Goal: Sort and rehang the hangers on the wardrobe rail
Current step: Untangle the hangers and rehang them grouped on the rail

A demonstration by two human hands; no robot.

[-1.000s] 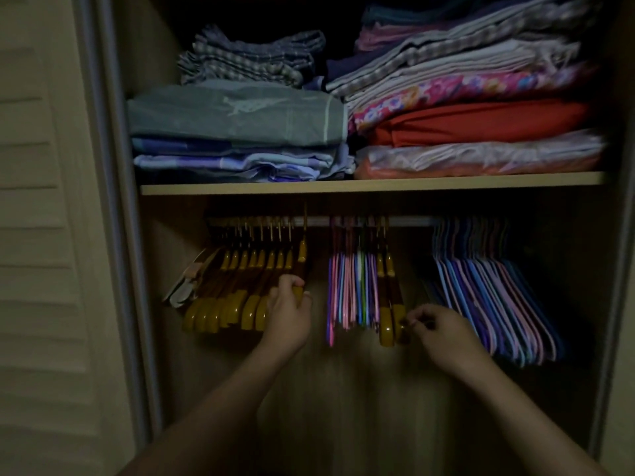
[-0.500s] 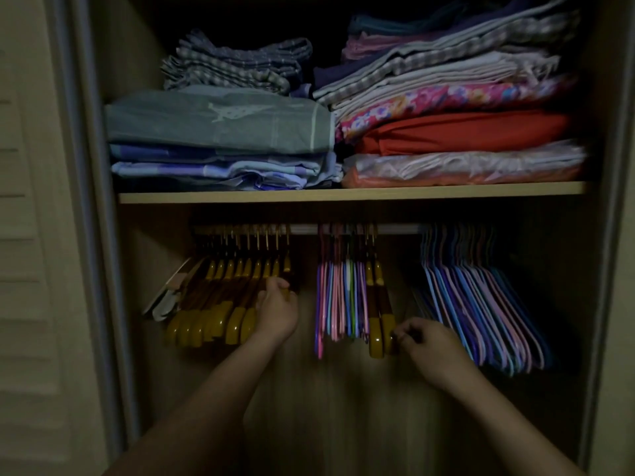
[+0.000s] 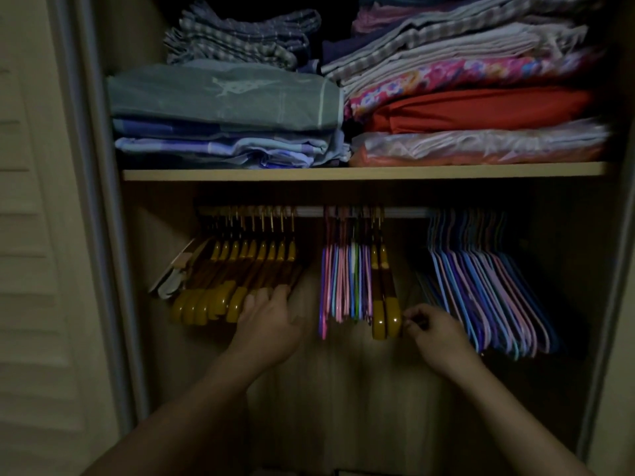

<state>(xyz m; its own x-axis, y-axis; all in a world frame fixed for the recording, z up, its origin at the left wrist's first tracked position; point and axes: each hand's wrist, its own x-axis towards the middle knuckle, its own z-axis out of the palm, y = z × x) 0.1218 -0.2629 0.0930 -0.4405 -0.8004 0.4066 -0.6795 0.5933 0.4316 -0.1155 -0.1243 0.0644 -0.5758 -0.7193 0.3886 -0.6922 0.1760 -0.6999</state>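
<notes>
the wardrobe rail (image 3: 309, 211) already reads as mostly sorted: a packed row of wooden hangers (image 3: 240, 269) hangs at its left end, a thin bunch of mixed coloured wire hangers (image 3: 343, 280) in the middle, and a large fan of blue and pink wire hangers (image 3: 488, 286) at the right. what looks unfinished is the two stray wooden hangers (image 3: 386, 297) hanging against the right side of the middle bunch, apart from their own kind; by my judgement they have yet to join the left group, and the mixed bunch may need merging with the right fan. the right hand (image 3: 436, 334) sits just beside the lower ends of those two strays, fingertips drawn together as if pinching, though in the dim light i cannot tell whether it actually grips one. the left hand (image 3: 271, 324) reaches with spread, fairly straight fingers that touch the lower ends of the left wooden row. at the far left of that row some pale clips or tags (image 3: 175, 269) hang, too dim to name. above, the shelf (image 3: 343, 173) carries two stacks of folded linens: a grey-green and blue stack (image 3: 223, 108) on the left, a floral, red and checked stack (image 3: 464, 97) on the right.
</notes>
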